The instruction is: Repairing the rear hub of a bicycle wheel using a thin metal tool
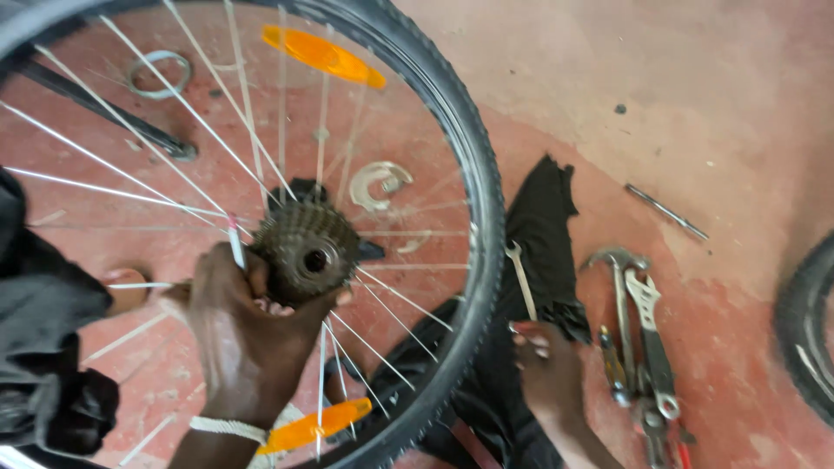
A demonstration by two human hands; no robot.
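A bicycle wheel (473, 174) with a black tyre, silver spokes and two orange reflectors stands in front of me. At its hub sits a dark gear cassette (306, 252). My left hand (239, 326) grips the cassette from below, fingers wrapped round its lower edge. My right hand (546, 369) is down on the floor just outside the tyre, resting on a black cloth (543, 217) near a small spanner (519, 278); I cannot tell whether it holds anything.
A claw hammer (618, 291), an adjustable wrench (653, 343) and other tools lie on the red floor at right. A thin metal rod (665, 211) lies farther back. Another tyre (804, 330) shows at the right edge. A metal ring (159, 74) and a bracket (380, 184) lie behind the spokes.
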